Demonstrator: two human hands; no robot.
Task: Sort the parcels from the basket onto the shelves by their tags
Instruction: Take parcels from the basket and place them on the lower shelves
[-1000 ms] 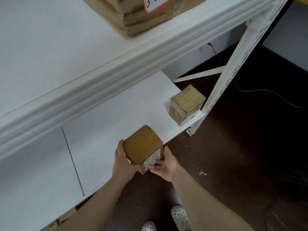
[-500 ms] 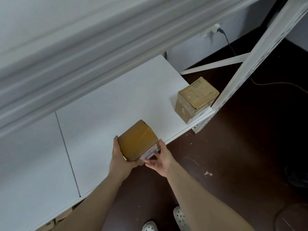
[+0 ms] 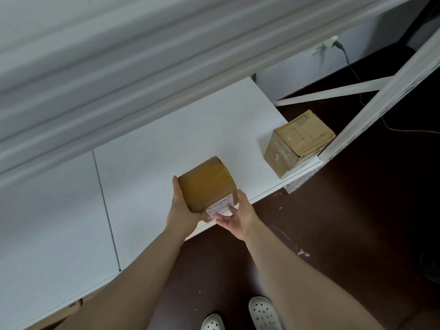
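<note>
A small brown cardboard parcel (image 3: pixel 206 184) with a white tag on its near face sits at the front edge of the lower white shelf (image 3: pixel 166 144). My left hand (image 3: pixel 181 208) grips its left side and near bottom corner. My right hand (image 3: pixel 238 215) holds its right side, with the fingers lying across the tag. A second brown parcel (image 3: pixel 297 141) stands at the shelf's right front corner, apart from both hands. The basket is out of view.
The edge of the upper shelf (image 3: pixel 119 75) overhangs the lower one at the top of the view. A white upright post (image 3: pixel 381 101) stands at the right corner. Dark floor (image 3: pixel 345 222) lies in front, with a cable (image 3: pixel 352 67) plugged into a wall socket.
Both hands have pushed the parcel further onto the lower shelf. The view has dropped under the upper shelf, so the parcel on it is gone from sight.
</note>
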